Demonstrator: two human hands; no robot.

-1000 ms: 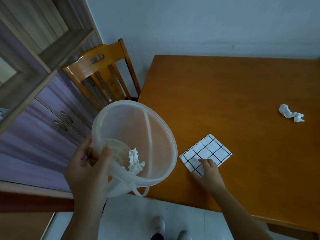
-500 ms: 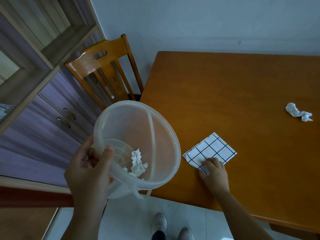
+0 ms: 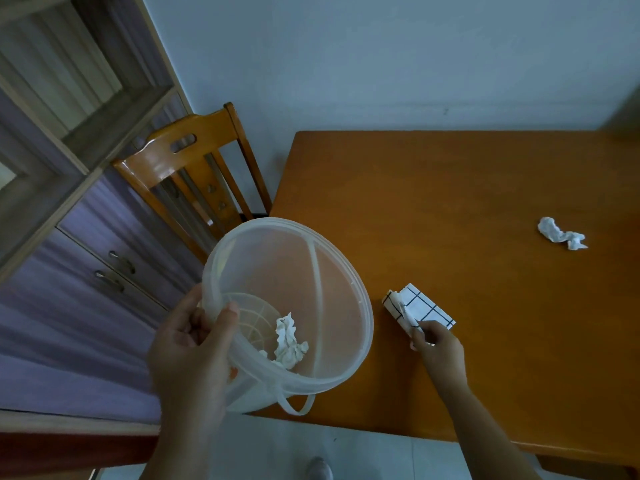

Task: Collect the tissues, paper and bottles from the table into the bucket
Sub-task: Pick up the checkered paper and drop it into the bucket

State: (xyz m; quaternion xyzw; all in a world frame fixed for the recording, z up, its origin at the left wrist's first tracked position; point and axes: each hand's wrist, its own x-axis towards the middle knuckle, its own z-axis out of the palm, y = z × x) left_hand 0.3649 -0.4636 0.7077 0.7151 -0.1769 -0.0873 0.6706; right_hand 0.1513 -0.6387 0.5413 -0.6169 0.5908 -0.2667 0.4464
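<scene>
Since the earlier frame the grid-printed paper (image 3: 420, 308) no longer lies flat: its near-left corner is peeled up and folded over, and my right hand (image 3: 438, 344) has gone from pressing flat on it to pinching that lifted edge between thumb and fingertips. The sheet sits a little right of centre in the lower half of the frame, the rest of it touching the table (image 3: 450, 188), just beside the bucket (image 3: 346, 271).

I judge the paper very light and limp enough to fold under its own weight, so a pinch at the raised corner should carry it; the risk is that it slides on the smooth wood or flutters as I swing it. Crumpling it into the palm would be surer than dangling it by an edge.

My left hand (image 3: 192, 344), lower left of centre, grips the bucket's near rim, thumb inside the wall and fingers outside, holding it tilted with the mouth toward me at the table's left edge. The translucent plastic looks thin and flexible, its handle hanging loose below. One crumpled tissue (image 3: 287, 342) already lies at the bottom.

Further out, a second crumpled tissue (image 3: 561, 234) lies on the table at the right of the frame, well apart from the paper. I see no bottles. A wooden chair (image 3: 187, 168) stands left of the table, a cabinet (image 3: 86, 244) beyond it along the left edge.
</scene>
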